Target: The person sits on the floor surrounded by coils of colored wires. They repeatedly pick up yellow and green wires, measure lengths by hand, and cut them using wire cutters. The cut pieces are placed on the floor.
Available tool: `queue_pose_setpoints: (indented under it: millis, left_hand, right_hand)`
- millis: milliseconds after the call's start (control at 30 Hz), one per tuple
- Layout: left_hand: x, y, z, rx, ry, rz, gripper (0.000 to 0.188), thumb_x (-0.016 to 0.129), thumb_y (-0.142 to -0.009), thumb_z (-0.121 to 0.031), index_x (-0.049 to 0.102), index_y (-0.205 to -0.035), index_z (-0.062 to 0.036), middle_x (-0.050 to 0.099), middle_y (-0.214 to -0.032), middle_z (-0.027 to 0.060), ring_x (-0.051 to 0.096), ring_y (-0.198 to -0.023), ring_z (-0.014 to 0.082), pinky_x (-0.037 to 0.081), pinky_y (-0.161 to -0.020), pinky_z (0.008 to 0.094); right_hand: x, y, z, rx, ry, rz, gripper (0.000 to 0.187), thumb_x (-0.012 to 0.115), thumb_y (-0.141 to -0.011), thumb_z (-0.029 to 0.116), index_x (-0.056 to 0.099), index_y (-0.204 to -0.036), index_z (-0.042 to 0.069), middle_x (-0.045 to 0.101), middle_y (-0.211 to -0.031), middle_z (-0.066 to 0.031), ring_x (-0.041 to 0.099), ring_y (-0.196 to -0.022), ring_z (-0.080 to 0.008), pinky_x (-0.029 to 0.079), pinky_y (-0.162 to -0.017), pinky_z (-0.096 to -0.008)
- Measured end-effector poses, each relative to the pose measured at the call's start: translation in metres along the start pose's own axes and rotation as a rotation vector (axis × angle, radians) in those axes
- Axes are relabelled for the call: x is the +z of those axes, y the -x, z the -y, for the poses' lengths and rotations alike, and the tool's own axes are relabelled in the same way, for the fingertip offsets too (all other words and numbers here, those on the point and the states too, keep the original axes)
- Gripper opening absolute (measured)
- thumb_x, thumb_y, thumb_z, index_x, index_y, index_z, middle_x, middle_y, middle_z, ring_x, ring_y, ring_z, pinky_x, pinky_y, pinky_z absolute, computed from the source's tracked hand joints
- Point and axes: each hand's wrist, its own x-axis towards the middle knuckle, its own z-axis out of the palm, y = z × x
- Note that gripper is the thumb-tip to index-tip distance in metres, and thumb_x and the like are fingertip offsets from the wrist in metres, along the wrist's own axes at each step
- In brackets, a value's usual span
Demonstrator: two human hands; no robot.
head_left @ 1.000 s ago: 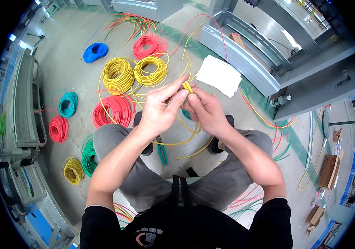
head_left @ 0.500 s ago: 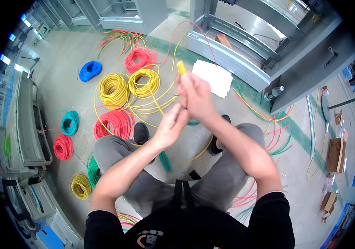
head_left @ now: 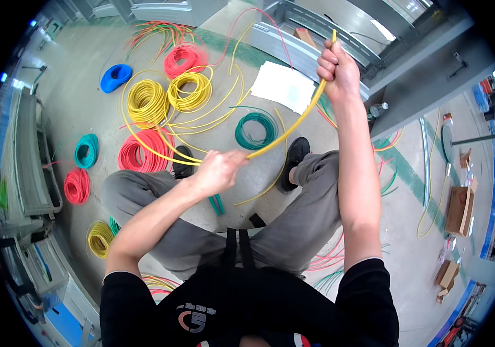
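A yellow wire (head_left: 296, 124) runs in a curve between my two hands, in front of my knees. My right hand (head_left: 339, 68) is closed in a fist near the wire's upper end, which sticks up past the fingers. Lower and to the left, my left hand (head_left: 218, 172) is closed around the same wire. From there the wire leads left toward the yellow coils (head_left: 148, 103) on the floor. A dark green coil (head_left: 257, 130) lies beyond the stretched wire. Green-handled pliers (head_left: 217, 204) lie on the floor between my legs, partly hidden.
Red coils (head_left: 146, 151), a blue coil (head_left: 115, 78) and teal coil (head_left: 87, 151) lie to the left. White sheets (head_left: 283, 87) lie ahead by a grey metal cabinet frame (head_left: 311, 52). A bottle (head_left: 377, 110) stands beside it. Cardboard boxes (head_left: 460, 211) are at right.
My hands were close together in front of me. My right hand has moved up and right, drawing the yellow wire out in a long curve; my left hand has shifted slightly left.
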Motion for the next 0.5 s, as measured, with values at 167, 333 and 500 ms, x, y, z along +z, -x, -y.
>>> queue_pose_setpoints:
  millis: [167,333,500]
  left_hand:
    - [0.016,-0.043,-0.02,-0.072,0.056,-0.17,0.005,0.058,-0.086,-0.005,0.058,-0.087,0.0005,0.057,-0.069,0.0185,0.059,-0.065,0.0381,0.046,-0.056,0.0454]
    - [0.011,-0.127,-0.031,-0.194,0.001,-0.295,0.012,0.054,-0.088,-0.011,0.058,-0.083,-0.0006,0.063,-0.079,0.0209,0.061,-0.074,0.0396,0.048,-0.063,0.0482]
    - [0.013,-0.112,-0.036,-0.189,-0.06,0.006,0.015,0.054,-0.09,-0.017,0.06,-0.091,-0.0038,0.064,-0.081,0.0186,0.063,-0.074,0.0377,0.049,-0.063,0.0485]
  right_hand:
    - [0.019,0.012,-0.016,-0.025,-0.058,0.06,0.031,0.037,-0.103,0.024,0.046,-0.117,-0.002,0.035,-0.071,0.0032,0.027,-0.057,-0.0052,0.025,-0.048,-0.0188]
    - [0.054,0.043,-0.056,0.029,-0.111,-0.082,0.028,0.036,-0.103,0.026,0.047,-0.098,0.0,0.034,-0.065,0.0036,0.026,-0.053,-0.0076,0.024,-0.046,-0.0231]
    - [0.003,0.026,-0.01,0.048,-0.196,-0.163,0.025,0.035,-0.102,0.022,0.044,-0.091,0.002,0.032,-0.061,0.0038,0.022,-0.047,-0.007,0.02,-0.042,-0.0231]
